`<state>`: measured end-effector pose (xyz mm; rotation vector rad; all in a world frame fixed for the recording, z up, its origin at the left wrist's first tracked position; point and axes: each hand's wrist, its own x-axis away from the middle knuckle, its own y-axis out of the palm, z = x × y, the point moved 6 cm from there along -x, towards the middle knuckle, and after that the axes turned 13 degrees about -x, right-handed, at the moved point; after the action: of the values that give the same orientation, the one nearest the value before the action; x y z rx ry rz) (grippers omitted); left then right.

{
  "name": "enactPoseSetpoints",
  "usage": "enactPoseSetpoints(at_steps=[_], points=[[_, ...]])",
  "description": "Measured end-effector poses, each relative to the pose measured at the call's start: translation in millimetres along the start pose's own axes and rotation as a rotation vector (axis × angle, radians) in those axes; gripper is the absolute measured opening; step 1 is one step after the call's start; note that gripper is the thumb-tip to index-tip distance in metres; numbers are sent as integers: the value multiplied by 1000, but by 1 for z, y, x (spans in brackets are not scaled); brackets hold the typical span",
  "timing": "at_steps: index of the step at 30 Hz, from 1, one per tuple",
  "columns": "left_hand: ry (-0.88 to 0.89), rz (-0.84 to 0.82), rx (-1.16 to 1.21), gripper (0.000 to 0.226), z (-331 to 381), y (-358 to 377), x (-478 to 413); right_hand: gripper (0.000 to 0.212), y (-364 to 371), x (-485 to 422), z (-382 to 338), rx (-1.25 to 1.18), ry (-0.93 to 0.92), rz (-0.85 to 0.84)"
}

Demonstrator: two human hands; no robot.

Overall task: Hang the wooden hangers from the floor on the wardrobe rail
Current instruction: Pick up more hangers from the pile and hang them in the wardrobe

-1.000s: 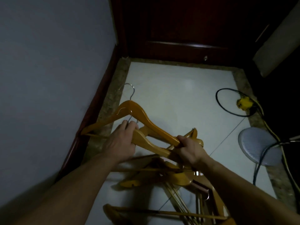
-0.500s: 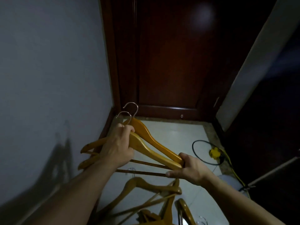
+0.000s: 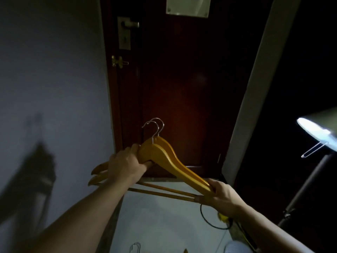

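- Two wooden hangers, stacked side by side with metal hooks upward, are held in the air before a dark wooden door.
- The left hand is clenched round their necks.
- The right hand grips their right ends and crossbars.
- Below lies pale floor with a black cable.
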<state>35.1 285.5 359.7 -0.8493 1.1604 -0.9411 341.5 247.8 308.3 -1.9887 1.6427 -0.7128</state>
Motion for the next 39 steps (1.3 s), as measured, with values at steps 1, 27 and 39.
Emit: enactPoseSetpoints(at_steps=[1, 27, 39], points=[[6, -37, 15, 57, 10, -16, -7, 40, -18, 6, -12, -6, 6, 9], [341, -26, 273, 50, 298, -578, -49, 40, -437, 261, -453, 168, -121, 397], [699, -133, 472, 43, 446, -658, 44, 47, -538, 440, -450, 214, 115, 709]])
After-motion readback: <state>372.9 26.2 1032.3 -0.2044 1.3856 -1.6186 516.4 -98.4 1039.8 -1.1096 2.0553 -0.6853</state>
